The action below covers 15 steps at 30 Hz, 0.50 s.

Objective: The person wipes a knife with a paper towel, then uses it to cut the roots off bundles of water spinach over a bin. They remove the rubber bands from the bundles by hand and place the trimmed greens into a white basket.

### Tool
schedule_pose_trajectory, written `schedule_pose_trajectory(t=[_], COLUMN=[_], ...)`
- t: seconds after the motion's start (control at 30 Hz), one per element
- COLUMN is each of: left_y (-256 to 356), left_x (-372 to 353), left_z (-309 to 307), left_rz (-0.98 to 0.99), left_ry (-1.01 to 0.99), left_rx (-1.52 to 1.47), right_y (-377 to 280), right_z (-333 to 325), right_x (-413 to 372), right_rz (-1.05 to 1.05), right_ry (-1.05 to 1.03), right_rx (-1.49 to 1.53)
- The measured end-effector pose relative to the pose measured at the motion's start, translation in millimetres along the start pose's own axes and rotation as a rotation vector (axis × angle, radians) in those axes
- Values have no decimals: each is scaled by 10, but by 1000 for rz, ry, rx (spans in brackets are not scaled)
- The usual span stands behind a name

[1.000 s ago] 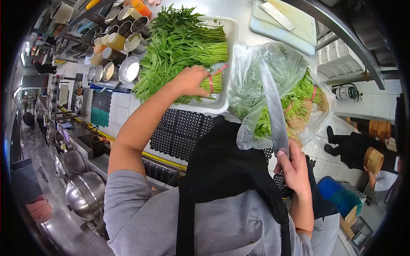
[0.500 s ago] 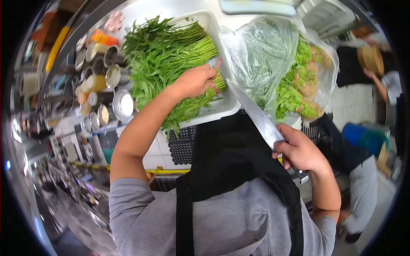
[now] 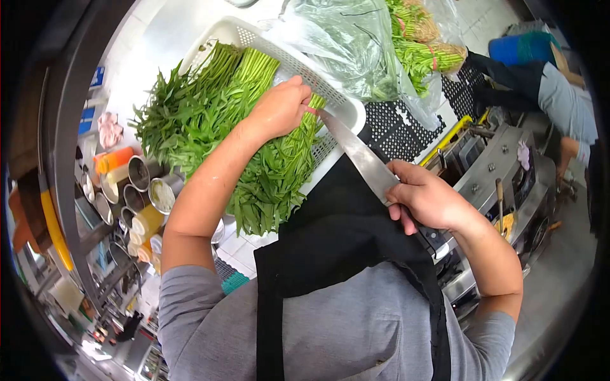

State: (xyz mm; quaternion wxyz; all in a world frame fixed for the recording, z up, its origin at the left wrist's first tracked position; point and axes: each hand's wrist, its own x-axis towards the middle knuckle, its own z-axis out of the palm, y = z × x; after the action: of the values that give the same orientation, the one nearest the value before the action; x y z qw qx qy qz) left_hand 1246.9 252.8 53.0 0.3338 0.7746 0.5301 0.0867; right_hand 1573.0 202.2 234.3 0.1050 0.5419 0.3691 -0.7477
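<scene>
Long-stemmed leafy greens [image 3: 210, 130] lie in bundles in a white perforated plastic basket [image 3: 297, 56]. Over the nearest bundle, my left hand [image 3: 279, 109] is closed, its fingers pinching a thin red band [image 3: 311, 110] by the stems. My right hand [image 3: 416, 193] grips a large knife [image 3: 357, 152] by the handle, its broad blade slanting up and left. The knife's tip reaches the red band, right beside my left fingertips. How much of the band still circles the stems is hidden by my hand.
Right of the basket lies a clear plastic bag [image 3: 356, 47], with more red-banded greens [image 3: 429, 57] beside it. Metal containers [image 3: 136, 173] and bottles stand at left. A steel stove [image 3: 489, 168] is at right, near another person's sleeve [image 3: 565, 101].
The view has turned, bringing the stove in at right. The knife's tip has come closer to my left fingers, and the red band now shows between them and the blade.
</scene>
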Motion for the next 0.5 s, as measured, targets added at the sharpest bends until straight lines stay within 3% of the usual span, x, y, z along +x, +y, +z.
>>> schedule_pose_trajectory(t=[0.5], left_y=[-193], left_x=[-15], left_z=[189], left_rz=[135], left_ry=[27], left_rx=[68], right_y=[-18], right_z=[521], right_x=[124], right_rz=[0], right_ry=[62], right_rx=[-40])
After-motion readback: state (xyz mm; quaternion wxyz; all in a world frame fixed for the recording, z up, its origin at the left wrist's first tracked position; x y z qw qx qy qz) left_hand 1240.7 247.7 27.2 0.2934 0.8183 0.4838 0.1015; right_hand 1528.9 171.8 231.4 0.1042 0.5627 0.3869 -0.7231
